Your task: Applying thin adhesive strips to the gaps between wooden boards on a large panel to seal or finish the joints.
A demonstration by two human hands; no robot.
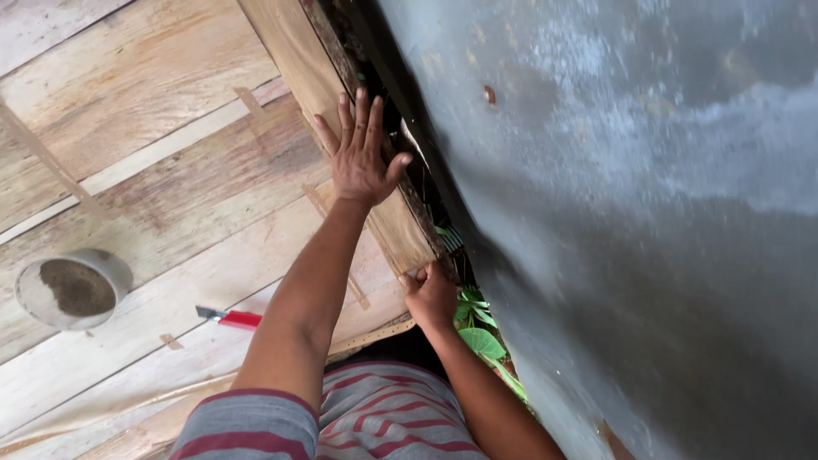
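Left hand is pressing flat, fingers spread, on the wooden plank beside the grey wall, pinning it; right hand is curling around its near end, steadying it.

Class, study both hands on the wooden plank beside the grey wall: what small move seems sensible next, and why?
Probably slide the pale wooden plank a little toward the grey wall: the left hand lies flat on top, the right hand grips its near end, and a dark gap shows between.
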